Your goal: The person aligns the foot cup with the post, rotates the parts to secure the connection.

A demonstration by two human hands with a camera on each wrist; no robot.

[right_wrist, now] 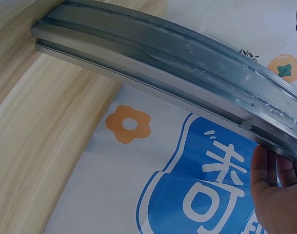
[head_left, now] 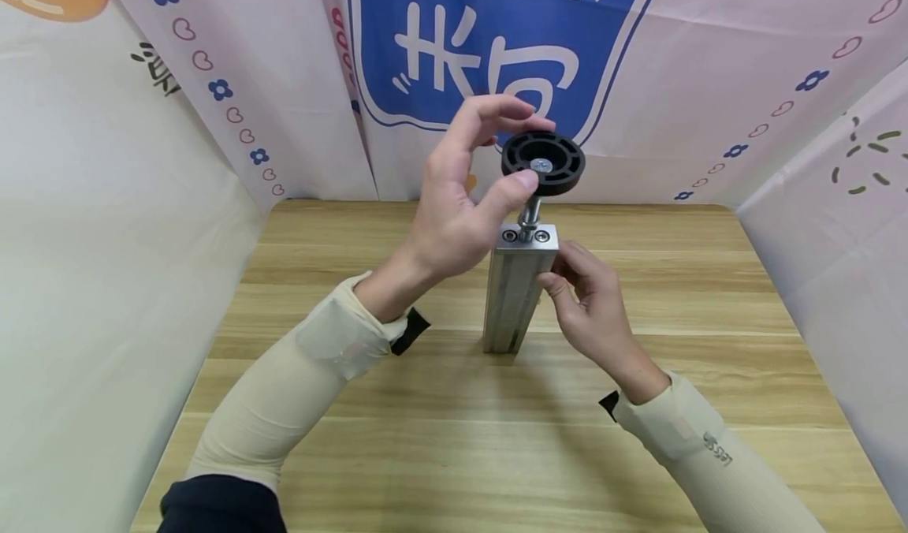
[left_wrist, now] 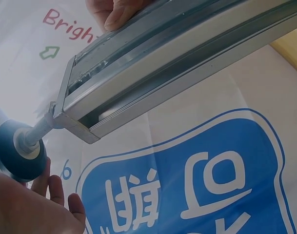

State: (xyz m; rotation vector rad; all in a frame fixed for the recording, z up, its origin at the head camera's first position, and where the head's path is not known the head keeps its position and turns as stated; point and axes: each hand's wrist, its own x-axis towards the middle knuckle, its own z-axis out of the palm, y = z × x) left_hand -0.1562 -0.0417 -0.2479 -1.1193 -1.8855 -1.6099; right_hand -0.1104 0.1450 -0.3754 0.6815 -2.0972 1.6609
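Observation:
An aluminium profile (head_left: 514, 296) stands upright on the wooden table, with an end plate (head_left: 526, 237) fixed by two screws on top. From that plate rises a threaded rod (head_left: 530, 213), which carries a black round levelling foot (head_left: 560, 172). My left hand (head_left: 454, 198) holds the foot, thumb on its upper face and fingers curved round the far rim. Lower down, my right hand (head_left: 594, 304) grips the profile's right side near the top. The right wrist view shows those fingers at the edge of the grooved profile (right_wrist: 153, 58).
The wooden table (head_left: 340, 438) reaches back to a printed cloth (head_left: 298, 83) with a blue sign. White cloth walls (head_left: 85, 281) stand on both sides. Black tabs (head_left: 410, 332) stick out from the sleeve cuffs.

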